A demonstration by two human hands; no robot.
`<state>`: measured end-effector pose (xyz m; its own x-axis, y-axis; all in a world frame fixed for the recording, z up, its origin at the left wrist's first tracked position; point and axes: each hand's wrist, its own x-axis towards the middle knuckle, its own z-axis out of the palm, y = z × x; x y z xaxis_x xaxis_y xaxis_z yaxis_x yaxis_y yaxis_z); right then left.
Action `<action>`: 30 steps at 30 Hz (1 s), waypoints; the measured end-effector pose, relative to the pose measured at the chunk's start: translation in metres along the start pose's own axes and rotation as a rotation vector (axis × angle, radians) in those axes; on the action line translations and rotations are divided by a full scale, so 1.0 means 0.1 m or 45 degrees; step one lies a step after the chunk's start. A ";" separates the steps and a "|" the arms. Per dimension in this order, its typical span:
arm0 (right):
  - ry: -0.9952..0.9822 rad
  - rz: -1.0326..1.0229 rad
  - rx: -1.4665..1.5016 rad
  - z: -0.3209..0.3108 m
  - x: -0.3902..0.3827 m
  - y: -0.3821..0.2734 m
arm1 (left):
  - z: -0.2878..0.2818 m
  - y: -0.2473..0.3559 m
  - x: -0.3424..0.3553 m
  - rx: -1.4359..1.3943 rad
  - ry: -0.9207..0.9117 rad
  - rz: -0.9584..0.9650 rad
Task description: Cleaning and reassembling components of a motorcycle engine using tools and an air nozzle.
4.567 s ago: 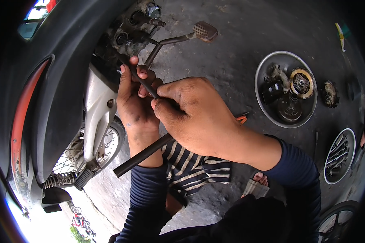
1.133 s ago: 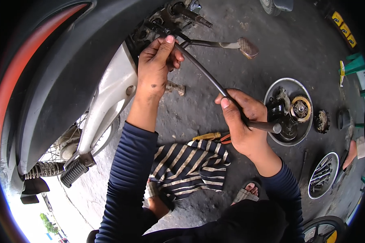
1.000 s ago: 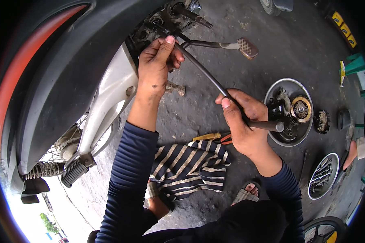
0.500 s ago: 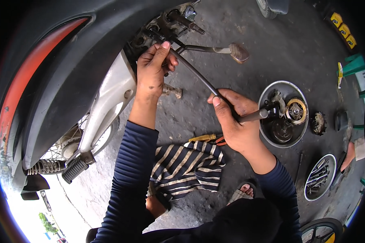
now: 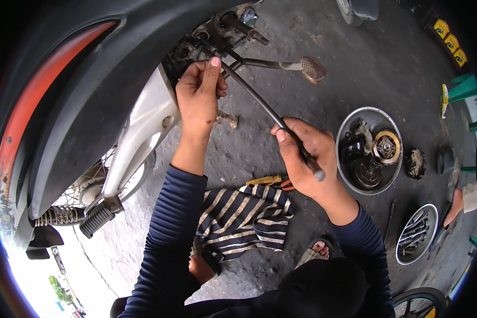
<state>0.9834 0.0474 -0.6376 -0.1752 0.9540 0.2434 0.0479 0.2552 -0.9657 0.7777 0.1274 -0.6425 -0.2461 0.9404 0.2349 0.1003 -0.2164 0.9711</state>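
My left hand (image 5: 197,100) is closed around the lower shaft of a T-handle wrench (image 5: 252,91), thumb along the top, close to the motorcycle's exposed engine (image 5: 217,32). The wrench's far tip reaches in among the engine parts, and where it seats is too dark to tell. My right hand (image 5: 310,153) grips the handle end, with the crossbar's rounded tip showing below the fingers. Just beyond the shaft, a pedal lever with a ribbed foot pad (image 5: 312,70) sticks out from the engine.
Right of my right hand stands a metal basin (image 5: 342,172) of greasy engine parts. A clutch-like part (image 5: 415,164) lies beside it. Nearer is a tray (image 5: 435,225) of tools. A striped cloth (image 5: 244,220) and yellow-handled tool (image 5: 263,180) lie below my arms. Another person's foot (image 5: 453,206) is at far right.
The wrench's crossbar has turned: its end pointed right toward the basin and now points down toward me. My right hand has rolled with it; my left hand stays at the shaft.
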 end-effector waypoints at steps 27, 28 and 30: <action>0.005 -0.261 -0.086 0.12 -0.06 0.06 | 0.19 0.29 0.16 1.101 -0.714 1.338; -0.010 -0.230 -0.059 0.11 -0.05 0.06 | 0.19 0.28 0.17 1.103 -0.716 1.338; -0.024 -0.200 -0.031 0.10 -0.05 0.07 | 0.20 0.27 0.18 1.083 -0.736 1.335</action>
<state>0.9749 0.0429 -0.6462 -0.2009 0.8989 0.3894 0.0425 0.4051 -0.9133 0.7954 0.1442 -0.6125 0.6868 0.4701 0.5544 0.5616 -0.8274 0.0058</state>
